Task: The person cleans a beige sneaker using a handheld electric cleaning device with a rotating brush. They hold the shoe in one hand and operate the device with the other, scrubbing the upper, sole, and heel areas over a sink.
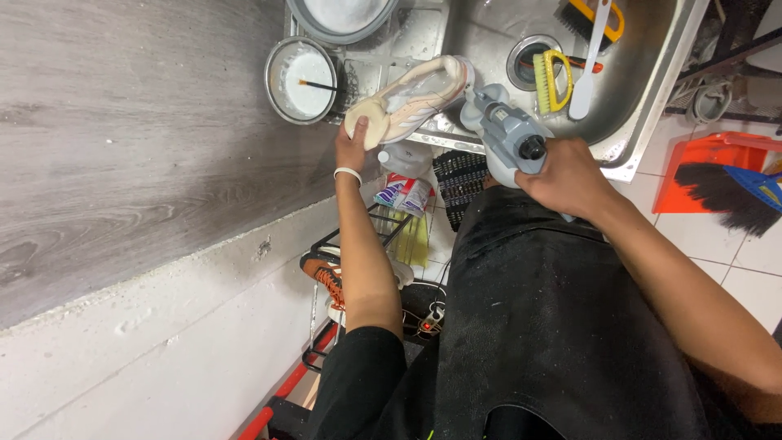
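1. Gripping the heel end of a pale cream sneaker, the left hand is curled closed around it, with a white band on the wrist.
2. The right hand is wrapped shut around the handle of a grey power scrubber tool, whose head points toward 10 o'clock and meets the toe end of the sneaker.
3. The sneaker lies on its side between the two hands, at about 1 o'clock from the left hand and 10 o'clock from the right, over the front edge of a steel sink.
4. At 11 o'clock from the sneaker stands a round metal bowl of white liquid with a thin brush in it; a larger basin sits just beyond it.
5. In the sink, at 1 o'clock from the right hand, lie a yellow scrub brush, a white long-handled brush and a black and orange brush.
6. The grey wood-look tabletop spreads out at 9 o'clock.
7. At 3 o'clock from the right hand an orange dustpan and a dark broom rest on the white tiled floor.
8. Below the left forearm, an orange shoe sits on a wire rack.
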